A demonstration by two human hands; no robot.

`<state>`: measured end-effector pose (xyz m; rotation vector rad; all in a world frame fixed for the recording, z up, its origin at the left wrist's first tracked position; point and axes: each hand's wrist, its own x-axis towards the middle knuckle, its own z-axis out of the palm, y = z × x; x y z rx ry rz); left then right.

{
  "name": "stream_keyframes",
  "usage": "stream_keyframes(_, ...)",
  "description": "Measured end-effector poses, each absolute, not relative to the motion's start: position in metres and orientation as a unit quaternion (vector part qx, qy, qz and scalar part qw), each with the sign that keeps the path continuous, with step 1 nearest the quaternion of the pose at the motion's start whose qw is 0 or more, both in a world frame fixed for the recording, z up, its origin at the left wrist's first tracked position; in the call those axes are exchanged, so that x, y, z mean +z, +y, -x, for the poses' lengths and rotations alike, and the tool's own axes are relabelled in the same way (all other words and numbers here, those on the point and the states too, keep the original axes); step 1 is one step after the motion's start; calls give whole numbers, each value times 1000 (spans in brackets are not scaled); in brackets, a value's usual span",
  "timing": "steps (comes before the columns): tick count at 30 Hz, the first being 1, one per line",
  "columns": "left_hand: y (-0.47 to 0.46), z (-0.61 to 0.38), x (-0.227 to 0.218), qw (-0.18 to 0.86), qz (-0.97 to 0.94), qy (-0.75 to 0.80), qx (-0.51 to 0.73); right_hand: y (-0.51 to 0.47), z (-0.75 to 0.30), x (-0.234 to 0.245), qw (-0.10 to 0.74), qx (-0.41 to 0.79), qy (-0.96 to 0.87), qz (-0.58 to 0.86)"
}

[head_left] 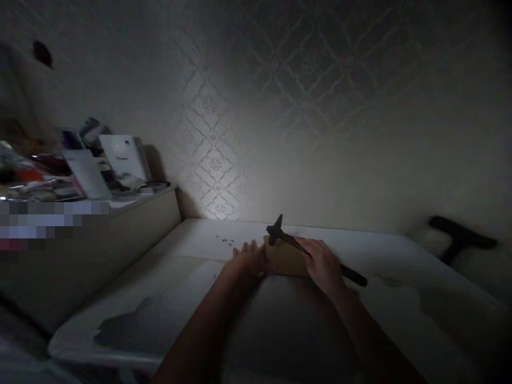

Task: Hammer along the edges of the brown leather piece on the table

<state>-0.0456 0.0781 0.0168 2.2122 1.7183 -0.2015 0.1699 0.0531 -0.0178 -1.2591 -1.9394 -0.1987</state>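
My right hand (326, 266) is closed round the handle of a hammer (275, 233), whose dark head hangs over the left part of a flat brown board (290, 261). The handle's end sticks out to the right, past my wrist. At the board's left edge, my left hand (252, 257) grips it, with fingertips beyond the edge and the thumb near the board's top. Anything small between thumb and board is too dark to make out. Several tiny dark pieces, perhaps nails (227, 241), lie on the white table (200, 232) left of the board.
On the left, a white cabinet (148, 229) stands higher than the table, with a white box (124, 157) and clutter on top. A patterned wall (256, 133) rises behind the table. Some dark T-shaped object (460, 234) is at the far right. The light is dim.
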Motion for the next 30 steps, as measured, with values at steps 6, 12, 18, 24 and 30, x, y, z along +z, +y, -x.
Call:
stream_keyframes(6, 79, 46, 17, 165, -780, 599, -74, 55, -167, -20, 384, -73, -775, 496)
stream_keyframes(12, 80, 47, 14, 160, -782, 599, -71, 57, -169, -22, 391, -73, -776, 490)
stream_keyframes(18, 82, 49, 11, 158, -784, 597, -65, 56, -175, -20, 394, -73, -766, 502)
stream_keyframes(24, 82, 49, 10, 158, -783, 598, -66, 56, -184, -20, 381, -77, -754, 529)
stream_keyframes(30, 81, 48, 13, 163, -784, 595, -68, 57, -188, -21, 370, -78, -752, 540)
